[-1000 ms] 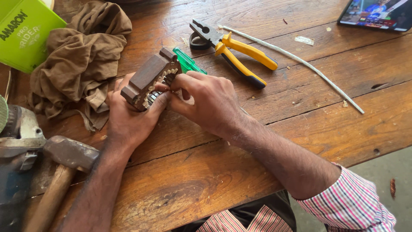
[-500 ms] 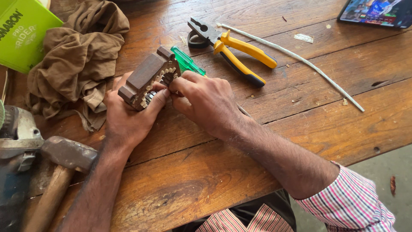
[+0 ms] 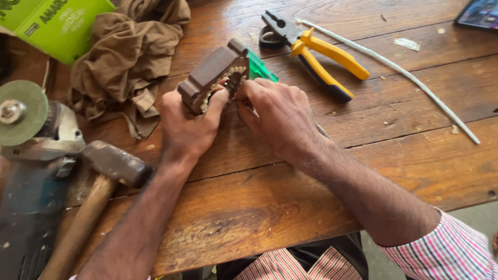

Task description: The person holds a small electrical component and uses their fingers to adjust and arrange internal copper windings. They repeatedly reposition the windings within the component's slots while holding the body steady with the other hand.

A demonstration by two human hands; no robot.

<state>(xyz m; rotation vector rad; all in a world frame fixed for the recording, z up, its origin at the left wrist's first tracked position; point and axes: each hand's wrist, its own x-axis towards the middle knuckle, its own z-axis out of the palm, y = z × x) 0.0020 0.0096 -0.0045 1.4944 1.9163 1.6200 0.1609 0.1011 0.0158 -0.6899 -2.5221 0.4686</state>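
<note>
Just above the middle of the frame, the left hand (image 3: 189, 129) gripped a brown block-shaped part (image 3: 210, 78) from below, thumb pressed against its open face, where a toothed, pale metal edge showed. The right hand (image 3: 277, 116) was closed around something at that same face, most likely the tool with the clear green handle (image 3: 259, 67) that poked out behind the fingers — its tip was hidden, so what it touched could not be told. A slip seemed the main risk: the block was tilted and held in the air rather than braced on the table (image 3: 290, 207), and a tool skidding off the teeth could jab the left thumb. The table was worn, grooved plank wood. Yellow-handled pliers (image 3: 316, 52) and a thin pale rod (image 3: 394, 67) lay at upper right, a crumpled brown cloth (image 3: 124, 57) at upper left, and a hammer (image 3: 104, 181) with a wooden shaft — beside a grinder's green disc (image 3: 21, 111) — at left.
</note>
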